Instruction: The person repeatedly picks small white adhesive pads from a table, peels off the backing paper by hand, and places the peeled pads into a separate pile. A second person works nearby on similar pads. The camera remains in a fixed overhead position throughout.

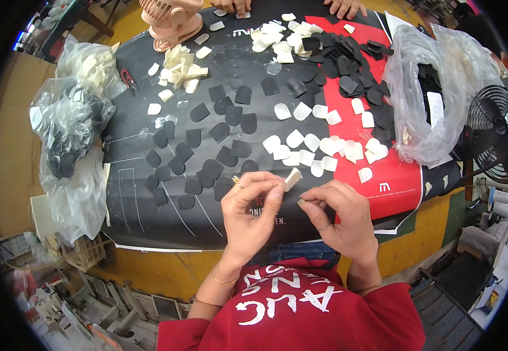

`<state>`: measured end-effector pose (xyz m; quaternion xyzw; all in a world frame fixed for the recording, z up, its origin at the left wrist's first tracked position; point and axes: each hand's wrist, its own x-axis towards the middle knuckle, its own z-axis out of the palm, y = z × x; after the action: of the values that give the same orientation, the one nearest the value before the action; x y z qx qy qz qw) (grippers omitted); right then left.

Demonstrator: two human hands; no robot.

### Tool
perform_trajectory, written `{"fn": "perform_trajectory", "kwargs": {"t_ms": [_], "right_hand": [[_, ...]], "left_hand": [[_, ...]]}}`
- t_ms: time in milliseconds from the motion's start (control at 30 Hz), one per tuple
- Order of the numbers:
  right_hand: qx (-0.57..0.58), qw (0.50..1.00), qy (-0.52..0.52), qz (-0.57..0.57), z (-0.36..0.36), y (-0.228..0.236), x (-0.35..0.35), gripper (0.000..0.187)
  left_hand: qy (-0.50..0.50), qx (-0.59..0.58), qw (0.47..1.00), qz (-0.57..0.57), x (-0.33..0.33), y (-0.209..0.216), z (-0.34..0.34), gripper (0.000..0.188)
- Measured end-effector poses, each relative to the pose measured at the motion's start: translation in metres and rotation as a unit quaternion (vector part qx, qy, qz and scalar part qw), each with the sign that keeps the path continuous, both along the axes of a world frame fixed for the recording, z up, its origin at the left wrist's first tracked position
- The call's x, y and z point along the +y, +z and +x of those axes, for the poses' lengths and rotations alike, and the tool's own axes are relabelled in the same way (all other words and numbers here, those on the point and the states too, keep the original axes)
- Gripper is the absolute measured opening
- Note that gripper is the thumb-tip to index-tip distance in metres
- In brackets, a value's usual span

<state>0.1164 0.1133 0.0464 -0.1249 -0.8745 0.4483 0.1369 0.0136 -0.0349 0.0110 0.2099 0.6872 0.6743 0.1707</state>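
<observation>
On the left, plastic bags (61, 117) of dark and pale pieces bulge along the edge of the worktop (163, 225). Red-handled snips (128, 81) lie just right of them. Nearer, a broad stretch of black cover with thin pale lines runs to the near left edge, giving me the most room for moving on that side.

Far and left of the middle, a pinkish fan (172, 22) stands close to the far edge, with a heap of cream pieces (178, 67) nearer than it. Scattered black pieces (249, 123) reach almost to my left hand (249, 209). This hand is raised over the near middle, thumb and fingertips pinching a small white piece (292, 179). The white piece sits at the right of those fingertips, in the gap toward my right hand (346, 219), well in from the near edge, which bows just in front of my red shirt (301, 304).

My right hand is apart from the white piece, thumb and forefinger brought together; I cannot tell whether they grasp anything. Beyond it lie loose white pieces (311, 141), then a dark pile (347, 58) partly on a red panel (382, 186). A big clear bag (403, 117) crowds the right edge, near a black fan (493, 133).
</observation>
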Motion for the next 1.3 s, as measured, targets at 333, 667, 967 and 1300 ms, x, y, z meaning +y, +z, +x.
{"fn": "perform_trajectory", "kwargs": {"t_ms": [333,667,967,1300], "right_hand": [[0.02,0.998,0.003,0.066,0.0,0.001,-0.001,0.013],[0.013,0.997,0.008,0.069,-0.002,-0.001,0.001,0.011],[0.009,0.997,0.007,0.077,-0.005,0.0,0.002,0.012],[0.044,0.995,0.008,0.087,-0.006,-0.004,0.001,0.01]], "left_hand": [[-0.038,0.077,0.996,-0.017,0.006,0.008,0.013,0.018],[-0.041,0.168,0.983,-0.058,0.007,0.012,0.009,0.022],[-0.022,0.179,0.982,-0.051,0.009,0.008,0.009,0.023],[0.005,0.223,0.973,-0.057,0.012,0.007,0.014,0.024]]}}
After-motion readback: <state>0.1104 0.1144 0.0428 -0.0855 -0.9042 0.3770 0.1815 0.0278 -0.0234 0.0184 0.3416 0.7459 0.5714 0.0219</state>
